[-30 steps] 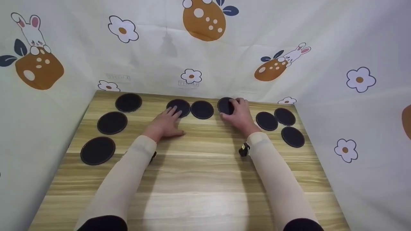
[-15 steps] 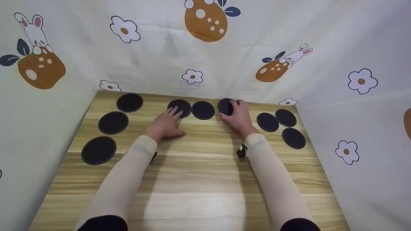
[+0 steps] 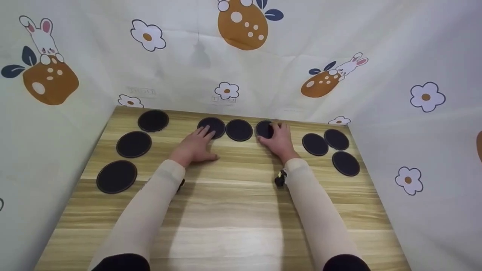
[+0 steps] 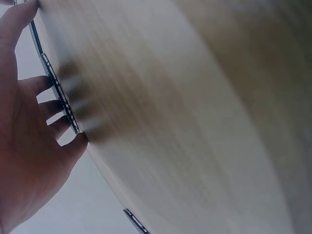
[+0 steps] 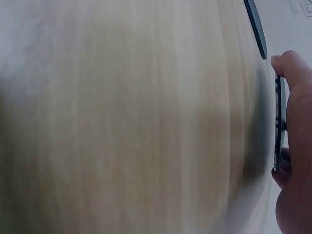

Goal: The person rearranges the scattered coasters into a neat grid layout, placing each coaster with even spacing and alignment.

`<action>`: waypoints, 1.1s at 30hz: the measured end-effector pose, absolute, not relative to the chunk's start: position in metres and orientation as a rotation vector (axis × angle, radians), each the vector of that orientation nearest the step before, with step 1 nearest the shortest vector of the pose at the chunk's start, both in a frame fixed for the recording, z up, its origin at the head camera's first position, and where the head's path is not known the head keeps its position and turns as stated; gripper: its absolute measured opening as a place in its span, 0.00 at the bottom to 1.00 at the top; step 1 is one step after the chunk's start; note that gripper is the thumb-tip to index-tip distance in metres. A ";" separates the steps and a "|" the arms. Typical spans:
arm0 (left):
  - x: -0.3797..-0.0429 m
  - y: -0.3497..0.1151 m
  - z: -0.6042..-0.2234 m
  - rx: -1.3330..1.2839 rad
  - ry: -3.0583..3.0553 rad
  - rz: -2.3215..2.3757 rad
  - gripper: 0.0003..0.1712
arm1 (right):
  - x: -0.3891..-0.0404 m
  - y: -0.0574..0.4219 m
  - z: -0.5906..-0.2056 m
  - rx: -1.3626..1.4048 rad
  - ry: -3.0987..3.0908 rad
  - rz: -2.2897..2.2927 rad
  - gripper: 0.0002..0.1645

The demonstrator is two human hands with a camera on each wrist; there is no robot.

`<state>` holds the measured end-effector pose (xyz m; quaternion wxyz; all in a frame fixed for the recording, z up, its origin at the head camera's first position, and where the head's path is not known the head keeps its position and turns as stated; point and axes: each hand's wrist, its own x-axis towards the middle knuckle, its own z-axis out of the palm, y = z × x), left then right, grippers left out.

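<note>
My left hand point(image 3: 194, 146) lies with spread fingers on a round black coaster point(image 3: 209, 123) near the back edge of the table. In the left wrist view, the fingertips press on that coaster point(image 4: 59, 93) and the thumb points away from it. A second black coaster point(image 3: 239, 130) lies flat to its right, edge to edge with it. My right hand point(image 3: 279, 141) grips a third coaster point(image 3: 264, 130) by its edges, thumb on the near side and fingers at the far side. In the right wrist view this coaster point(image 5: 279, 122) shows edge-on between thumb and fingers.
Three black coasters stand in a column at left, the middle one point(image 3: 134, 144) among them. Three more cluster at right, including a front coaster point(image 3: 346, 163). A printed fabric curtain point(image 3: 180, 71) encloses the wooden table point(image 3: 226, 210) at the back and sides.
My right hand has drawn its coaster slightly toward me and left, narrowing the gap to the middle coaster. The left hand has stayed in place. The head view has shifted a little.
</note>
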<state>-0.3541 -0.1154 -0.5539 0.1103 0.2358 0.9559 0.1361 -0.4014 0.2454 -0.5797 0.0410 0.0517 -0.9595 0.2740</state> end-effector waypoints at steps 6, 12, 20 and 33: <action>-0.355 -0.114 -0.554 0.690 2.797 0.417 0.62 | -0.404 0.242 -0.582 0.146 -2.943 0.831 0.53; -0.352 -0.115 -0.551 0.678 2.804 0.432 0.60 | -0.406 0.239 -0.584 0.146 -2.963 0.821 0.54; -0.352 -0.117 -0.554 0.658 2.809 0.445 0.61 | -0.408 0.238 -0.587 0.183 -2.979 0.777 0.55; -0.353 -0.115 -0.555 0.675 2.811 0.436 0.61 | -0.405 0.241 -0.591 0.202 -2.965 0.770 0.56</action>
